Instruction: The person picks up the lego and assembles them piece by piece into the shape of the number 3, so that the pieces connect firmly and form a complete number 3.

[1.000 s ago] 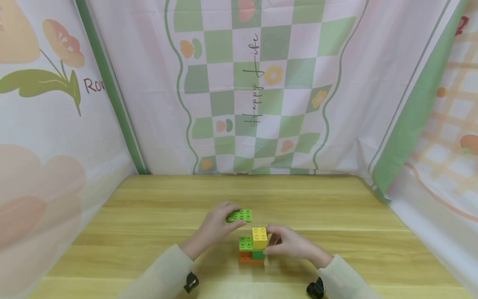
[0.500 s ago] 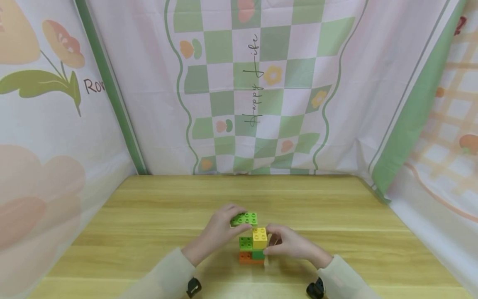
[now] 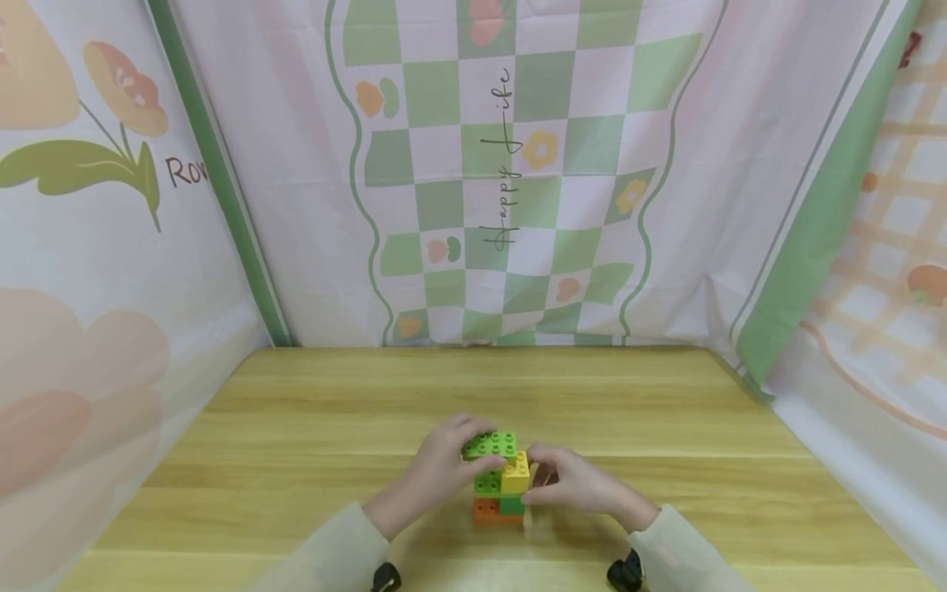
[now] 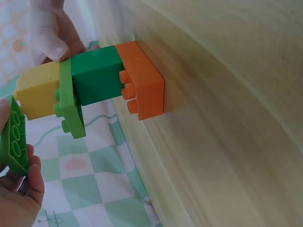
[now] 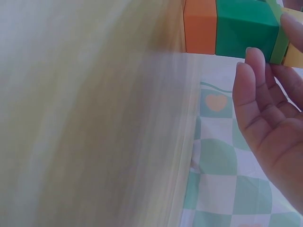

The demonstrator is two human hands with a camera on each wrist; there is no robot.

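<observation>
My left hand [image 3: 440, 456] pinches a light green toy brick [image 3: 499, 444] with eight studs between thumb and fingers. In the left wrist view that brick [image 4: 15, 139] tilts close beside the yellow block's studs, its hollow underside facing the stack. The stack stands on the table: an orange brick [image 4: 149, 85] lowest, then a dark green block [image 4: 97, 75], a second light green brick [image 4: 71, 111] jutting out to one side, and a yellow block [image 4: 40, 90] on top. My right hand [image 3: 573, 481] grips the stack's right side, thumb and forefinger at the upper light green and yellow layers.
The wooden table [image 3: 333, 395] stretches out around the stack on every side. Behind it hangs a checked green and white curtain [image 3: 436, 197], with patterned cloth at left and right. Dark wrist devices [image 3: 625, 570] sit at both sleeves.
My left hand has carried the light green brick rightward and down, from behind the stack's left side until it overlaps the yellow block in the head view. My right hand and the stack have stayed put.
</observation>
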